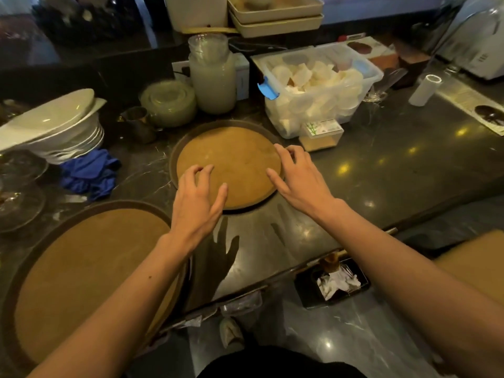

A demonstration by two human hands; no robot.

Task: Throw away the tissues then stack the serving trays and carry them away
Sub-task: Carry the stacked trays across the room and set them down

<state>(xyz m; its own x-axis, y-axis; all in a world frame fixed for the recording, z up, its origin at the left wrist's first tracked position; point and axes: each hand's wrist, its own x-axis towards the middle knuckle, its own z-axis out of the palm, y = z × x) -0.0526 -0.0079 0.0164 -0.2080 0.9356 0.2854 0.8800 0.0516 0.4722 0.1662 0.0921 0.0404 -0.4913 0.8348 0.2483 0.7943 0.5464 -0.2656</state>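
A small round serving tray point(234, 156) with a cork-brown top and dark rim lies on the dark counter in the middle. My left hand point(197, 197) hovers over its near left edge, fingers spread and curled, holding nothing. My right hand point(296, 177) rests at the tray's right rim with fingers apart. A larger round serving tray point(87, 263) of the same kind lies at the near left, partly over the counter edge. On the floor below, a black bin point(302, 293) holds crumpled white tissues point(338, 285).
Stacked white plates point(62, 129) and a blue cloth point(90, 173) sit at the left. Behind the small tray stand plastic lids and a jar point(212, 77), and a clear box of white containers point(316, 85) at the right. The counter's front edge point(272, 279) runs diagonally.
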